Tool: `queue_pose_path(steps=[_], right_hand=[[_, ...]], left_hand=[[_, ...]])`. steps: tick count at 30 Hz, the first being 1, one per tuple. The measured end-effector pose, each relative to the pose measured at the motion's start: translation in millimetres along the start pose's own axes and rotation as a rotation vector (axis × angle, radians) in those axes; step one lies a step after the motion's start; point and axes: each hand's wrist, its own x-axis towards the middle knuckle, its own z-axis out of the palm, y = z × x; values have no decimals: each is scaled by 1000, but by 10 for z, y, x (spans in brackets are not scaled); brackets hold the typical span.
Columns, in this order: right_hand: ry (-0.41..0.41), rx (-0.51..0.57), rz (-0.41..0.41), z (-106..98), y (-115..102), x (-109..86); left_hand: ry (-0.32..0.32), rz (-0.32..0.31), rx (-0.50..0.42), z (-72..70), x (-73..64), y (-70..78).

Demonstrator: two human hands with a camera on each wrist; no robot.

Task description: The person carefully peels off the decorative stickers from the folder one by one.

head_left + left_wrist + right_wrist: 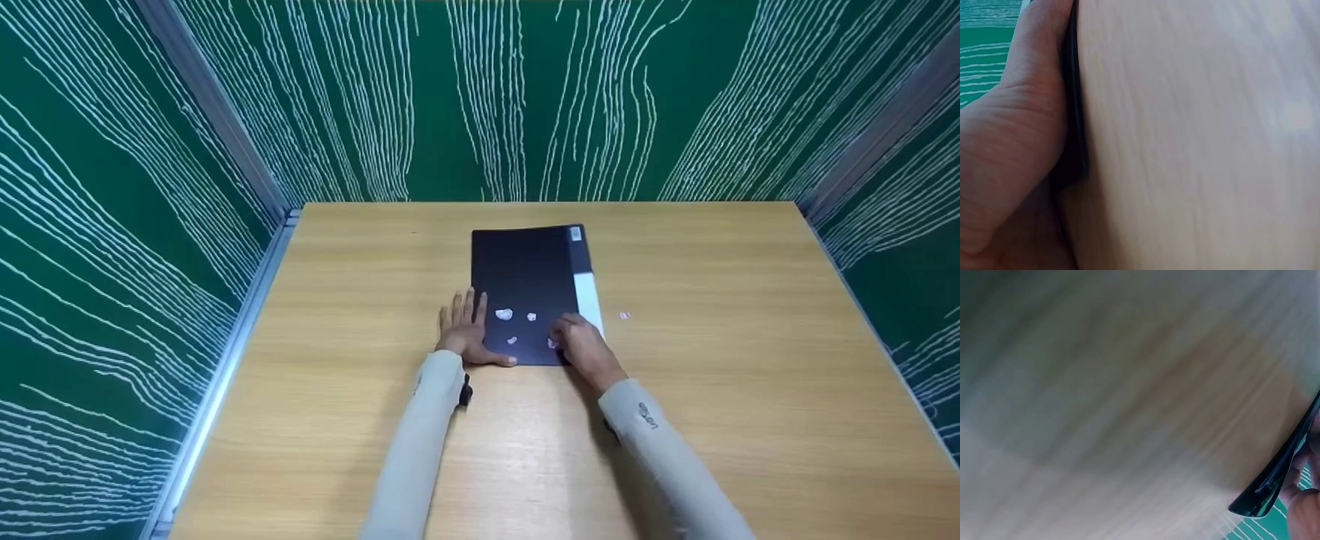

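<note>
- Nearest us, two pale sleeves [420, 442] reach in from the bottom over a wooden table [750, 360].
- Our left hand [466, 337] rests on the lower left of a black folder [525, 270], fingers straight and spread, thumb along its near edge.
- Our right hand [589, 352] has bent fingers at a small pinkish piece [553, 344] on the folder's lower right; we cannot tell whether they pinch it.
- The folder lies mid-table, a white strip [588, 296] on its right side.
- Three white scraps [504, 314] lie on it, between our hands.
</note>
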Motion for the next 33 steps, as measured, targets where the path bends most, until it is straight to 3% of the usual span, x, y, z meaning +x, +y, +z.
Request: queue_pose_path(steps=[8, 19, 28, 33], right_hand=[[-32, 32, 23, -19, 4, 15], [-51, 42, 54, -30, 7, 17], [9, -1, -37, -53, 18, 1], [-30, 8, -33, -43, 9, -24]], left_hand=[[-18, -18, -2, 53, 129, -39], [18, 5, 25, -35, -28, 15], [1, 14, 21, -45, 9, 3], [-14, 2, 23, 9, 23, -23]])
